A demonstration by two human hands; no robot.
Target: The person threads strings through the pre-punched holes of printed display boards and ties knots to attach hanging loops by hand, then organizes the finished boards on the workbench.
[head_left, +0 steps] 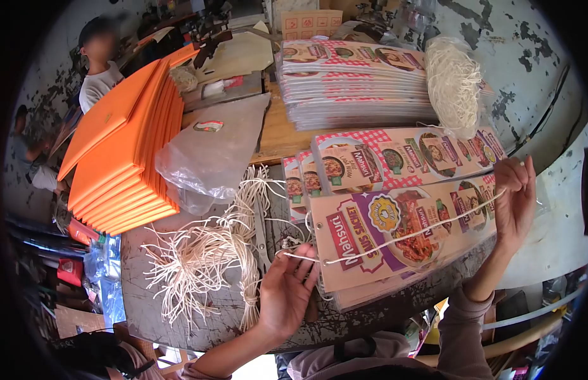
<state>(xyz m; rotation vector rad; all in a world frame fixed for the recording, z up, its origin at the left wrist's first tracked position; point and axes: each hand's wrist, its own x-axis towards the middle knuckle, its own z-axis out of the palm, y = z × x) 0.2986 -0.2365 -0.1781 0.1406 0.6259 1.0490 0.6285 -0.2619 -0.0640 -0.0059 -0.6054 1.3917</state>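
Observation:
A printed Mahsuri card (395, 234) with metal eyelets at its left end lies on top of more cards near the table's front. A white cord (413, 235) stretches across its face and meets the lower left eyelet. My right hand (515, 196), raised at the card's right end, pinches the far part of this cord. At the left edge, my left hand (289, 291) has its palm turned up, with thumb and fingers closed on the short end of the cord. Left of that hand lies a loose bundle of cut cords (202, 259), beside scissors (262, 234) partly covered by cord.
More printed cards (363, 88) are stacked at the back, with a hank of cord (454, 85) on their right end. Orange folders (120, 152) pile up at the left beside a clear plastic bag (211, 145). Another person (101, 63) is at the back left.

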